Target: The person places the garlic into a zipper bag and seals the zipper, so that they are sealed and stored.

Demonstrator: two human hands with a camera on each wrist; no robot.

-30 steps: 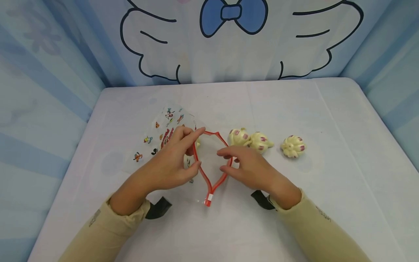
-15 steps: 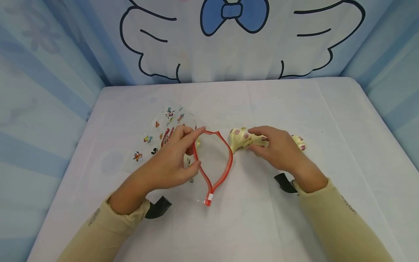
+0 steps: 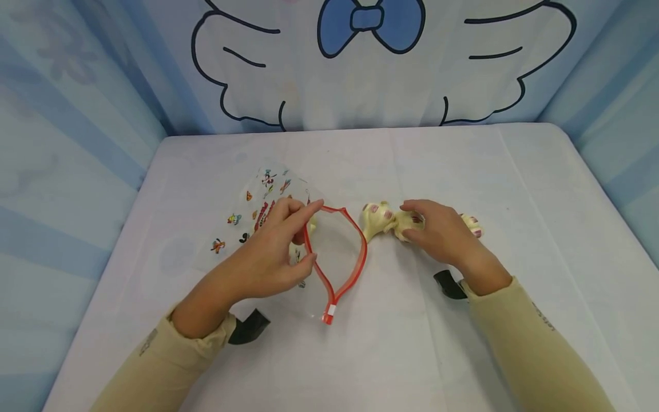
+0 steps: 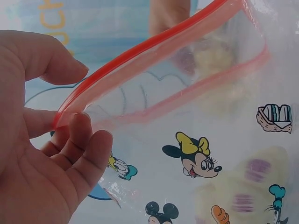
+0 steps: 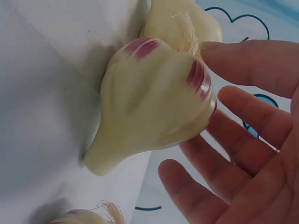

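Garlic is what your right hand has reached: the fingers curl over the middle garlic bulb, touching it, though it rests on the table and I can't tell if the grip has closed. Your left hand pinches the red zip rim of the clear cartoon-printed bag, propping its mouth wide. From the bag's mouth, the bulbs lie toward three o'clock: one bulb just beside the rim, the middle one touching it, a third bulb half hidden behind your hand. One pale bulb inside the bag shows through the film. Judged from this, packing is about a quarter done; three bulbs remain outside.
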